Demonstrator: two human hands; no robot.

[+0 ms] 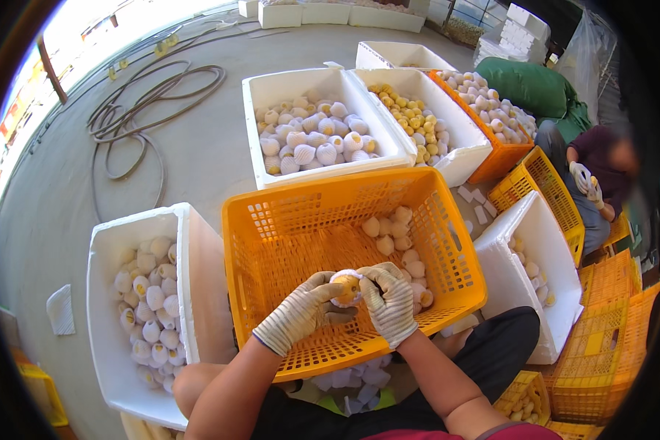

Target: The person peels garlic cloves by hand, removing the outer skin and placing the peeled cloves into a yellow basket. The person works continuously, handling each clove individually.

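Note:
Both my hands wear pale striped work gloves. Between them, over the yellow plastic crate (330, 187), is a round yellow fruit (347, 288) partly covered by a white foam net sleeve. My left hand (305, 313) grips it from the left, with the fingers around its side. My right hand (388, 302) pinches the sleeve's edge at the right. Fruits in foam sleeves (396, 228) lie along the crate's right side. To the left, a white foam box (184, 286) holds many sleeved fruits (155, 297). Loose foam sleeves (357, 379) show beneath the crate.
Ahead stand a foam box of sleeved fruit (247, 126), a foam box with bare yellow fruit (399, 113) and an orange crate (506, 157). A tilted foam box (566, 319) and stacked yellow crates (594, 341) are at right, near a seated co-worker (599, 159). A hose (154, 99) lies on the floor.

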